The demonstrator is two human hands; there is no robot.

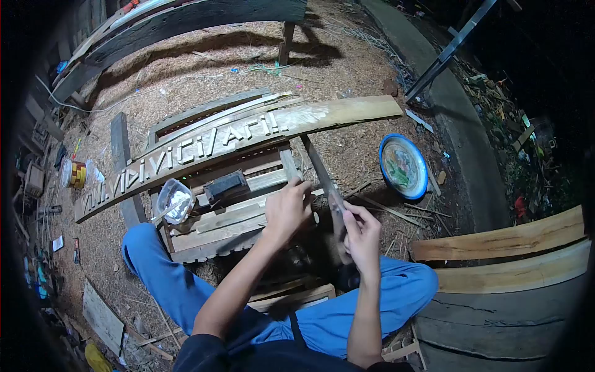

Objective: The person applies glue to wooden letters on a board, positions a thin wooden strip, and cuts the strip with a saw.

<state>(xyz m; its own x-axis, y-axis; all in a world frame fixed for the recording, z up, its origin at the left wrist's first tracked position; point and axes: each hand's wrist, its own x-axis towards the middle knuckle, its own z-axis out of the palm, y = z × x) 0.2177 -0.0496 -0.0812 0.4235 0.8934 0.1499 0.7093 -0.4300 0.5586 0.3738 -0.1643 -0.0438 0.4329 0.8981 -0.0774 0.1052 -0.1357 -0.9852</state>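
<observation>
My left hand (288,208) is closed above the slatted wooden pallet, its fingers curled around something I cannot make out. To its right, my right hand (361,232) is closed on a long, narrow, blade-like tool (335,201), smeared by motion, so its exact kind is unclear. Beyond both hands, a long plank (353,112) lies across the pallet (214,240), bearing raised wooden letters (207,146). A clear plastic tub (175,201) of white paste, with a stick in it, sits near my left knee. Beside the tub is a dark block (226,187).
A blue-rimmed round tray (403,167) lies on the shavings to the right. Two curved-edge boards (502,242) rest at the lower right. A yellow-patterned bucket (74,173) stands at left. Behind is a heavy timber bench (198,25); a slanted post (446,56) rises at the right.
</observation>
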